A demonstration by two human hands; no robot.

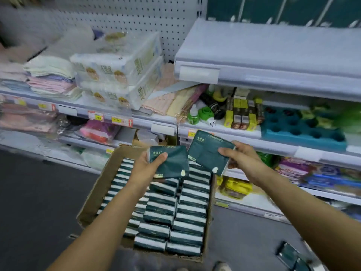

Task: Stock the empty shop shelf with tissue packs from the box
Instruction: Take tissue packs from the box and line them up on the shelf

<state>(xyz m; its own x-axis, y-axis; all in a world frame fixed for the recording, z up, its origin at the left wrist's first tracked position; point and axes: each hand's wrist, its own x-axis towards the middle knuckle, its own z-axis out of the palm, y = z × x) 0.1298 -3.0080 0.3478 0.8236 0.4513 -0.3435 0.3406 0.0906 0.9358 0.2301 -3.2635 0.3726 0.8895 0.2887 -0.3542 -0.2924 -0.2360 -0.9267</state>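
Fingers (226, 152) of the right hand (242, 159) pinch a dark green pack (207, 151) by its right end, thumb on top, the rest curled beneath. Left hand (145, 165) does the same with a second pack (172, 163), thumb across its left end. Both packs hang over the far end of the box (93, 194), nearly touching, long axes running roughly left to right, the right one tilted.

Now the relation that matters: the empty shelf (273, 49) sits up and to the far right of both hands, sloping forward, with nothing between it and the packs. Right hand is nearer to it and higher, so I'd expect that pack to go up first.

Room looks generous: the whole shelf surface is bare, pale and smooth. Below, the box is packed with rows of packs on edge. More green packs (291, 255) lie loose on the floor (39, 192), near right.
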